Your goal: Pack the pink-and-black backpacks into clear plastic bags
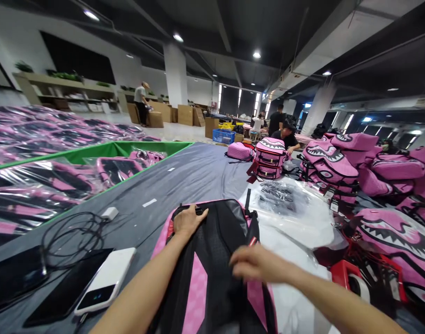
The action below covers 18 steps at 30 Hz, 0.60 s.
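A black and pink backpack (219,232) lies on the grey cloth-covered table in front of me, its strap side up. My left hand (189,221) grips its upper left edge beside a black buckle, thumb stretched over the black panel. Above the right part of the backpack, my right hand (254,264) is curled and a little blurred. A small red and white piece (253,241) shows just behind its fingers; whether the hand holds it is unclear. A black strap (247,199) sticks up from the bag's upper right corner.
Clear plastic bags (296,208) lie to the right, near a red box (341,273) and pink shark-face backpacks (327,160). On the left are a white power bank (106,278), phones, cables, and a green-edged bin (118,149) of wrapped bags. Co-workers stand farther back.
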Available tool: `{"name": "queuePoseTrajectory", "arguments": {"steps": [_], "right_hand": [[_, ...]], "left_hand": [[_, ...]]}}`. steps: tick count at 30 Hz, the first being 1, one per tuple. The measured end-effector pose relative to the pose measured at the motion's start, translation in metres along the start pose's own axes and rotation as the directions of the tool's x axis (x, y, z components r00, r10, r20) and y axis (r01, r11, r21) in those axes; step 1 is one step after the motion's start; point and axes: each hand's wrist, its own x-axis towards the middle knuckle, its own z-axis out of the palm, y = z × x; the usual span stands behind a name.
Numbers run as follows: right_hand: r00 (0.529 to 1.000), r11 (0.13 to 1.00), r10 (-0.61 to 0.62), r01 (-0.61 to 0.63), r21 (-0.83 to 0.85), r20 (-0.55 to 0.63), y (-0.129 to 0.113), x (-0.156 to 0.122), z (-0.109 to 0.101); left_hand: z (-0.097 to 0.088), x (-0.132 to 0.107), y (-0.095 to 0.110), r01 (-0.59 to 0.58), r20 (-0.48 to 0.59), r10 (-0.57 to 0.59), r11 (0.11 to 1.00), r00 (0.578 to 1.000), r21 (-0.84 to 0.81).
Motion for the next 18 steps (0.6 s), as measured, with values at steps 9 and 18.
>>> {"name": "queuePoseTrajectory", "arguments": {"steps": [9,18], "right_hand": [[0.819,0.920,0.390,-0.369,0.132,-0.421,0.024,0.100,-0.074],[0.690,0.983,-0.184,0.136,-0.124,-0.700,-0.030,0.059,-0.084]], "left_hand": [[-0.027,0.000,0.015,-0.381,0.029,0.379,0.922,0.925,0.074],[0.018,-0.010,0.088,-0.496,0.091,0.708,0.574,0.700,-0.652]]}}
